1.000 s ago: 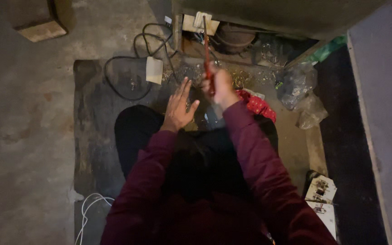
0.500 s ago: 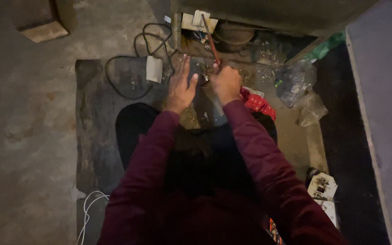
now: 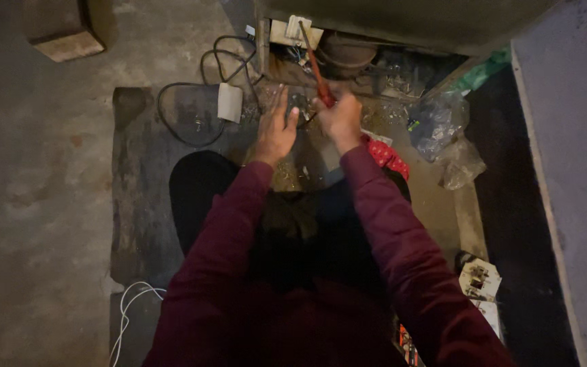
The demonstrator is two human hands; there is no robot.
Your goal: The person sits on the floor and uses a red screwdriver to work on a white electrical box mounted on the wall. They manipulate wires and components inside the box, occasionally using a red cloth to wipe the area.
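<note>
My right hand [image 3: 339, 120] is closed around a red-handled screwdriver [image 3: 316, 69], whose shaft points up toward the open underside of a large appliance [image 3: 348, 47]. My left hand [image 3: 274, 129] lies flat, fingers spread, over a small dark part [image 3: 300, 107] on the floor between the two hands. Both arms wear dark maroon sleeves. What the screwdriver tip touches is too dim to tell.
A dark mat [image 3: 137, 177] covers the floor under me. A black cable with a white adapter [image 3: 229, 102] loops at the left. Crumpled clear plastic bags [image 3: 443, 136] and a red cloth [image 3: 388, 156] lie to the right. A wooden block [image 3: 66, 41] sits at the far left.
Both hands have moved forward toward the appliance. The left hand has lowered flat onto the small part, and the screwdriver now reaches higher into the opening.
</note>
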